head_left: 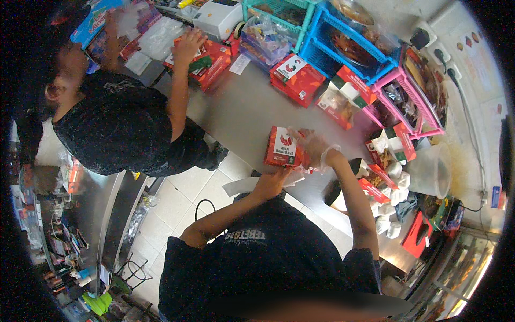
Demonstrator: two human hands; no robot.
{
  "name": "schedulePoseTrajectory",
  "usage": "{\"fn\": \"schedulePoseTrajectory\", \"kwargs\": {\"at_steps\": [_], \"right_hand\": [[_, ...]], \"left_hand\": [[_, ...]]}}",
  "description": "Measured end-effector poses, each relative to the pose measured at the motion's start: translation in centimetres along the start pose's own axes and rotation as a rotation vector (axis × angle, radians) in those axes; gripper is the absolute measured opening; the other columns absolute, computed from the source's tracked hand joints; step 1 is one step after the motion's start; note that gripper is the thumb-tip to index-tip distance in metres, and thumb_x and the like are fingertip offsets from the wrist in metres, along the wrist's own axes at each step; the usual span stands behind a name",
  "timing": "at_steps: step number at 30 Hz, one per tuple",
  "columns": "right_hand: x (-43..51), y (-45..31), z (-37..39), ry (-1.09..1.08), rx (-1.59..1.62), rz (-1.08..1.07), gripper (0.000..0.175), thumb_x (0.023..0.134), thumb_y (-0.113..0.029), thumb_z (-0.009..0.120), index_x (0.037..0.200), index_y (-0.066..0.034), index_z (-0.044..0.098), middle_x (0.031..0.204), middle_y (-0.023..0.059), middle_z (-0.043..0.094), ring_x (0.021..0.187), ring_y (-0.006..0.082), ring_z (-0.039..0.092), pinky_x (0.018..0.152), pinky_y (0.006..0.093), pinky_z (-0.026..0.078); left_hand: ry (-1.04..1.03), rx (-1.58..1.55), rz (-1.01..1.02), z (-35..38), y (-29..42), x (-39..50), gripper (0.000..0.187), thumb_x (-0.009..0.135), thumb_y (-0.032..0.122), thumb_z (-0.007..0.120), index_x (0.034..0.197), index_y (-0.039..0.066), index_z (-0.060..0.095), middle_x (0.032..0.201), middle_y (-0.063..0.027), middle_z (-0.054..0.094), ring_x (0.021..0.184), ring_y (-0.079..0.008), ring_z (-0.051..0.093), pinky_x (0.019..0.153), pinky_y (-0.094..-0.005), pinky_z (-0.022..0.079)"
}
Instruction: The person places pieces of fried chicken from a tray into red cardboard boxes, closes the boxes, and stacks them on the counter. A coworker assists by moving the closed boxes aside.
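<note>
A red cardboard food box [283,147] with a white printed panel is held in front of me, at the edge of the metal worktop [241,116]. My left hand [275,181] grips it from below, its fingertips partly hidden under the box. Against its right side is my right hand [316,147], in a loose clear plastic glove and blurred by motion; whether the fingers close on anything cannot be told. White paper [245,186] sticks out beneath my left hand. Beyond the box, an open food box [336,102] with wrapped contents stands on the worktop.
Flat red boxes [297,78] are stacked at the back. Blue [346,38] and pink [410,100] plastic baskets line the wall. On the right, more filled boxes [386,151] stand near white wrapped bundles [398,189] and a clear tub [430,169]. A co-worker's hand [189,44] rests on red boxes at left.
</note>
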State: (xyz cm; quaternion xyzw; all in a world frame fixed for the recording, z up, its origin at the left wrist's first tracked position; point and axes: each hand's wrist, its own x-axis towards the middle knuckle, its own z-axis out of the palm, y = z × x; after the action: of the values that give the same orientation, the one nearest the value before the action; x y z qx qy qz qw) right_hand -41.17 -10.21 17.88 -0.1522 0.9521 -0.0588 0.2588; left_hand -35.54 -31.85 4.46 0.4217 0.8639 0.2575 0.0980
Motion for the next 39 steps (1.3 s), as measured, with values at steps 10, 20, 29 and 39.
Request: {"fn": "schedulePoseTrajectory", "kwargs": {"at_steps": [10,20,29,39], "right_hand": [[-0.2,-0.9,4.9,0.344,-0.076,0.137,0.125,0.047,-0.038,0.091,0.150,-0.0170,0.022,0.136,0.0175,0.042,0.126,0.0370,0.041,0.106,0.0480,0.033],[1.7,1.9,17.4,0.922,1.484,0.330,0.069,0.091,-0.007,0.061,0.145,-0.0068,0.019,0.136,0.0216,0.042,0.122,0.0224,0.049,0.101,0.0305,0.043],[7.4,0.3,18.3,0.906,1.601,0.411,0.045,0.095,-0.011,0.057,0.131,-0.0002,0.031,0.124,0.0190,0.055,0.118,0.0199,0.053,0.097,0.0293,0.047],[12.3,2.9,10.2,1.135,1.188,0.642,0.032,0.093,-0.031,0.059,0.109,-0.0036,0.053,0.109,0.0149,0.066,0.100,0.0185,0.063,0.084,0.0319,0.049]], "left_hand": [[0.286,-0.215,-0.382,-3.3,-0.4,-1.1,0.056,0.080,0.024,0.066,0.130,0.007,0.050,0.109,-0.0122,0.061,0.088,-0.0330,0.065,0.073,-0.0415,0.054],[0.112,-0.643,-0.589,-7.2,-2.6,2.4,0.052,0.089,0.040,0.061,0.121,0.000,0.059,0.110,-0.0222,0.065,0.104,-0.0355,0.063,0.091,-0.0410,0.046],[0.156,-0.622,-0.711,-7.9,-8.0,2.8,0.058,0.085,0.045,0.065,0.116,-0.004,0.060,0.103,-0.0214,0.066,0.097,-0.0333,0.063,0.087,-0.0387,0.047],[0.188,-0.787,-0.644,-15.1,-12.6,10.5,0.056,0.080,0.044,0.071,0.113,-0.001,0.063,0.110,-0.0127,0.062,0.098,-0.0223,0.058,0.083,-0.0347,0.045]]}}
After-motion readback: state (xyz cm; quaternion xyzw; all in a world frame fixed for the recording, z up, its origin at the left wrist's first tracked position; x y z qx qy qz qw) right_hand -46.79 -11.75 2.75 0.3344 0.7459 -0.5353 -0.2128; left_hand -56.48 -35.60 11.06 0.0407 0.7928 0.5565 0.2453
